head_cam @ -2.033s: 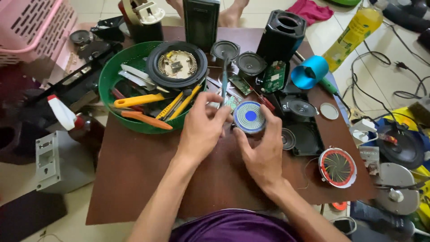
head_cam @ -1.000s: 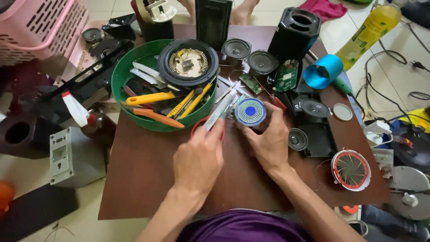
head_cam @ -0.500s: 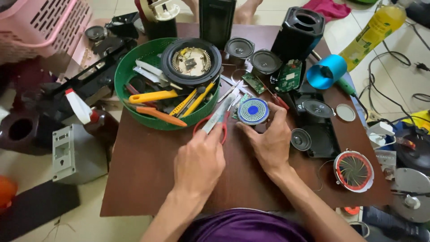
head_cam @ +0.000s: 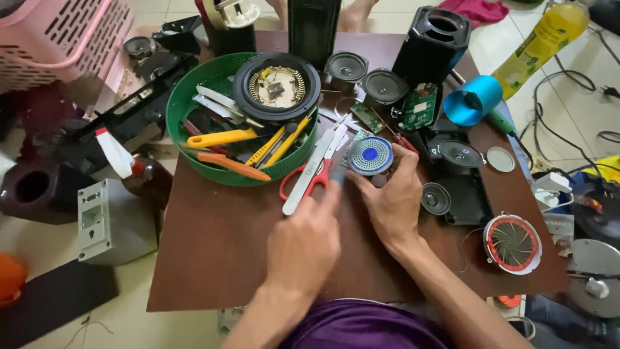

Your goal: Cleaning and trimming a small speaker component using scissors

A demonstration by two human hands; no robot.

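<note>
Near the table's middle, the right hand (head_cam: 389, 197) pinched one round blue-centred speaker disc (head_cam: 369, 156) between its fingertips, while the left hand (head_cam: 303, 245) reached one pair of red-handled scissors (head_cam: 313, 174), grip unclear, beside one green basket (head_cam: 177, 123).

Setting: home repair corner on a tiled floor.
Evidence: brown table (head_cam: 213, 258) crowded with speaker drivers (head_cam: 383, 86), circuit board (head_cam: 418, 106), green tool bowl (head_cam: 177, 106).
</note>
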